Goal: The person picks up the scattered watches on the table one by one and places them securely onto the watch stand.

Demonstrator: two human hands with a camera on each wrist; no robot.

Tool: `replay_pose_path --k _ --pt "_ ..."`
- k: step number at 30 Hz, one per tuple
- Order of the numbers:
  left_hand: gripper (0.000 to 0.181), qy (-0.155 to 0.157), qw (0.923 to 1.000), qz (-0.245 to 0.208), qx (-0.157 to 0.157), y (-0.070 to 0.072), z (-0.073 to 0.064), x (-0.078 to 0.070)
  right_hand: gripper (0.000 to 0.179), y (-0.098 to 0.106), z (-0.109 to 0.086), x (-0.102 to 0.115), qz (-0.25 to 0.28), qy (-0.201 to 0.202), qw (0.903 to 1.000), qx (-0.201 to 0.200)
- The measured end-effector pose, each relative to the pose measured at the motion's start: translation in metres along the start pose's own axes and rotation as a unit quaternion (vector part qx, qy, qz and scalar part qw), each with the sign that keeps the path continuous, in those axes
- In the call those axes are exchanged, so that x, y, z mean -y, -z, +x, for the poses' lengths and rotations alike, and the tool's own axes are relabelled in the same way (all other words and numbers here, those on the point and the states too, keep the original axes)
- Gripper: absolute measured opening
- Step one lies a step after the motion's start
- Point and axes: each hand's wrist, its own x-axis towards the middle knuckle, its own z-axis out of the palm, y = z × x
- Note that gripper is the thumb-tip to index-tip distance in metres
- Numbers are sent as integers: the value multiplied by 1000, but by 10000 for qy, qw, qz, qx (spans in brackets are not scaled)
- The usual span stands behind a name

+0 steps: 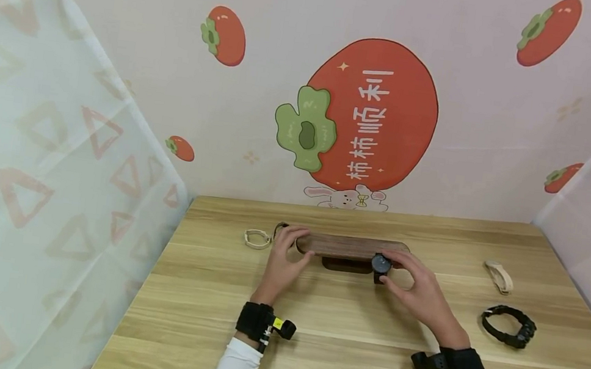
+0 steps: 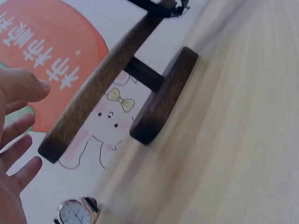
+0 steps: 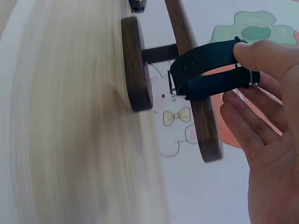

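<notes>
My right hand (image 1: 421,289) pinches a black-strapped wristwatch (image 1: 381,264) between thumb and fingers, by the right part of the dark wooden watch stand's bar (image 1: 343,247). In the right wrist view its buckled strap (image 3: 205,58) forms a loop overlapping the bar; I cannot tell whether it goes round the wood. My left hand (image 1: 284,263) is at the bar's left end, thumb and fingers spread apart. In the left wrist view those fingers (image 2: 21,133) stand clear of the bar. Below them in that view lies a second wristwatch (image 2: 74,212) with a pale dial, mostly hidden in the head view.
A pale bracelet-like watch (image 1: 257,239) lies left of the stand. On the right of the wooden table (image 1: 329,361) are a beige strap watch (image 1: 499,277) and a chunky black watch (image 1: 509,326). A printed cloth wall (image 1: 473,182) rises behind the table.
</notes>
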Motion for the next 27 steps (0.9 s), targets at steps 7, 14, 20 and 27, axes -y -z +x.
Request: replay_pose_path --k 7,14,20,27 --pt "54 642 9972 -171 339 2 -6 8 62 10 -4 -7 -56 87 9999 -125" --pt "50 755 9964 -217 334 1 -7 12 62 18 -10 -12 -149 -102 9998 -125" --pt "48 708 9965 -310 308 3 -10 14 64 25 -15 -18 -283 -108 9994 -140" --pt "52 854 9949 -412 336 3 -11 17 64 36 -19 -25 -534 -70 9981 -282"
